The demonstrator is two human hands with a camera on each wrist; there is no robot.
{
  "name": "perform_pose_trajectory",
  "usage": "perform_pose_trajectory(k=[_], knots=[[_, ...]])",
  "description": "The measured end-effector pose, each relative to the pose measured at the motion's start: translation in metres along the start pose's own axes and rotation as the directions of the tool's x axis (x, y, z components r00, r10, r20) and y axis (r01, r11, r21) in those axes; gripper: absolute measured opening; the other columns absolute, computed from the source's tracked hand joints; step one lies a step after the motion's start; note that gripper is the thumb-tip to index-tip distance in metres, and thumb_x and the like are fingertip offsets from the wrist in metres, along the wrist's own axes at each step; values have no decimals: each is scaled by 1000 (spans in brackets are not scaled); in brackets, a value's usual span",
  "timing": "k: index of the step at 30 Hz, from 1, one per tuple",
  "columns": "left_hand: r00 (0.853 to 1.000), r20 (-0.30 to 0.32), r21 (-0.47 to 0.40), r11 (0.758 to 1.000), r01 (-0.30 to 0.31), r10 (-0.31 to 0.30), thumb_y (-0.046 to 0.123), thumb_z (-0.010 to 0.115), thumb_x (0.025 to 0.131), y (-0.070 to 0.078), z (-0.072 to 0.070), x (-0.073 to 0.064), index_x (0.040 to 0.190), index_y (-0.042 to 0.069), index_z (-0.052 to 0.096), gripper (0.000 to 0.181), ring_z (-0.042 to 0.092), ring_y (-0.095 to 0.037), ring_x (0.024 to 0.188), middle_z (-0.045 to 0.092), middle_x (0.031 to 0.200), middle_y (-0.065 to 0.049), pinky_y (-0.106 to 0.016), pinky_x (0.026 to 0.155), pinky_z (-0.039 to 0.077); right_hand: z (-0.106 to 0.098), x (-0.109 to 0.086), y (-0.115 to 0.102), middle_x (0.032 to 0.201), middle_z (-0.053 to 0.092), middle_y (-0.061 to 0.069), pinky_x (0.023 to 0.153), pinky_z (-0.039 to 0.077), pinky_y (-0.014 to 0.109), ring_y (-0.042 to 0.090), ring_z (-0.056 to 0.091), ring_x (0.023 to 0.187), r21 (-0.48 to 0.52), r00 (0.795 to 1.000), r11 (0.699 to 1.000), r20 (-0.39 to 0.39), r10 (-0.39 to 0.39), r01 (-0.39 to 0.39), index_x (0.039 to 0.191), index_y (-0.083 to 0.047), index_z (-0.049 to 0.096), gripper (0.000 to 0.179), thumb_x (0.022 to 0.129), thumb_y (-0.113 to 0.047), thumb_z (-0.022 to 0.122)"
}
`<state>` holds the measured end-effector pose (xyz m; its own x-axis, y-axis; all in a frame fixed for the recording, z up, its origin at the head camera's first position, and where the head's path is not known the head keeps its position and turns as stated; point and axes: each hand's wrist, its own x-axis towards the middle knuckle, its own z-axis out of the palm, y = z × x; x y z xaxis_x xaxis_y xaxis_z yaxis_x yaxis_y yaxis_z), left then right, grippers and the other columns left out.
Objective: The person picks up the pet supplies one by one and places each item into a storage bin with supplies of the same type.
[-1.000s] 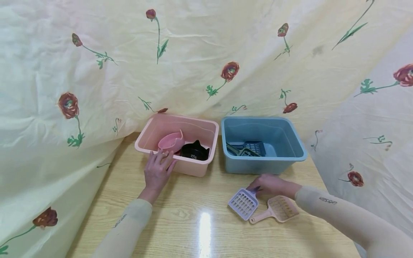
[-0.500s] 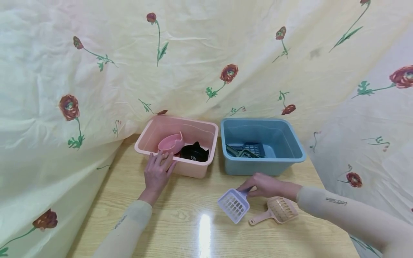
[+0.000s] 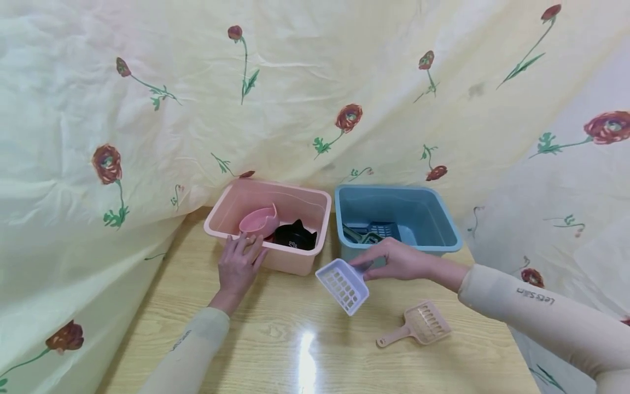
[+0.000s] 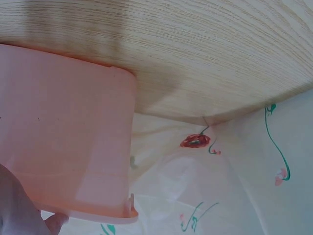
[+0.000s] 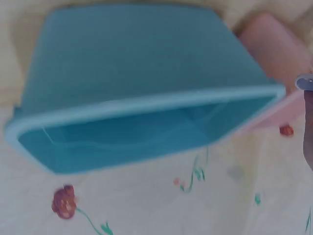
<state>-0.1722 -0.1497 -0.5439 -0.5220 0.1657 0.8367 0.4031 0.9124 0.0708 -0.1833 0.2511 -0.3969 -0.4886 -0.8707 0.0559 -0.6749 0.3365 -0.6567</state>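
In the head view my right hand (image 3: 396, 260) pinches the handle of a lilac litter scoop (image 3: 344, 285). The scoop hangs tilted over the table, its slotted head pointing left and down, in front of the gap between two bins. My left hand (image 3: 239, 268) grips the front rim of the pink bin (image 3: 290, 261), fingers over the edge and thumb on the outside. Inside that bin are a pink bowl (image 3: 258, 221) and a black cat-eared bowl (image 3: 295, 236). The blue bin (image 3: 398, 191) holds a dark blue scoop (image 3: 386, 231) and a green scoop (image 3: 366, 237), partly hidden by my right hand.
A beige-pink litter scoop (image 3: 425, 324) lies on the wooden table (image 3: 266, 339), right of the middle, its handle toward the left. Behind the bins hangs a floral cloth (image 3: 290, 82), which also runs down both sides of the table.
My right hand has lifted the lilac scoop from beside the beige-pink one and carried it up and left toward the bins. The left hand stays on the pink bin's rim.
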Motion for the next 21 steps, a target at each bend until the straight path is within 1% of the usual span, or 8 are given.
perform_pose_trajectory(k=[3, 8, 11, 16, 18, 20, 21], knots=[[1000, 1, 6, 1000, -9, 9, 29, 87, 86, -1, 0, 0, 116, 12, 82, 35, 73, -45, 112, 79, 110, -15, -68, 101, 55, -13, 7, -6, 120, 80, 1, 89, 66, 42, 14, 78, 103, -33, 998, 999, -48, -34, 33, 131, -10, 77, 42, 91, -5, 84], [1000, -10, -4, 1000, -9, 9, 30, 85, 86, -2, -1, 0, 117, 12, 82, 36, 72, -45, 111, 78, 109, -16, -68, 100, 55, -30, 16, -12, 124, 79, 2, 94, 63, 31, 13, 78, 105, -72, 991, 995, -112, -73, 66, 133, -8, 76, 45, 89, -3, 85], [1000, -8, -8, 1000, -11, 11, 30, 84, 87, -2, -1, -1, 117, 12, 82, 35, 73, -46, 111, 78, 109, -15, -68, 100, 56, -36, 19, -11, 124, 79, 4, 95, 62, 30, 16, 78, 105, -88, 986, 994, -146, -83, 70, 131, -6, 76, 47, 86, 1, 86], [1000, -10, -10, 1000, -14, 14, 30, 84, 86, -1, -1, -1, 116, 11, 82, 36, 73, -46, 109, 78, 108, -16, -69, 99, 56, -43, 22, -7, 122, 79, 6, 93, 62, 28, 21, 77, 110, -144, 976, 986, -191, -110, 83, 129, -6, 77, 44, 87, -2, 87], [1000, -10, -12, 1000, -10, 10, 30, 84, 85, -1, -1, -1, 116, 11, 82, 36, 73, -46, 110, 78, 108, -15, -69, 99, 56, -47, 23, -3, 123, 79, 5, 93, 63, 30, 23, 76, 113, -144, 972, 987, -212, -101, 72, 129, -7, 78, 43, 87, -2, 86], [1000, -9, -9, 1000, -7, 7, 30, 85, 85, -1, -1, -1, 117, 11, 82, 37, 73, -45, 112, 78, 108, -15, -68, 100, 56, -52, 23, 1, 124, 79, 6, 92, 63, 33, 24, 76, 113, -119, 970, 992, -236, -59, 31, 130, -7, 77, 43, 88, -2, 85], [1000, -10, -9, 1000, -5, 5, 29, 86, 84, -1, -1, -1, 117, 11, 82, 38, 73, -45, 112, 78, 108, -15, -68, 100, 56, -54, 23, 4, 125, 78, 7, 91, 64, 33, 26, 76, 113, -102, 968, 995, -249, -26, 0, 131, -7, 77, 43, 89, -2, 85]])
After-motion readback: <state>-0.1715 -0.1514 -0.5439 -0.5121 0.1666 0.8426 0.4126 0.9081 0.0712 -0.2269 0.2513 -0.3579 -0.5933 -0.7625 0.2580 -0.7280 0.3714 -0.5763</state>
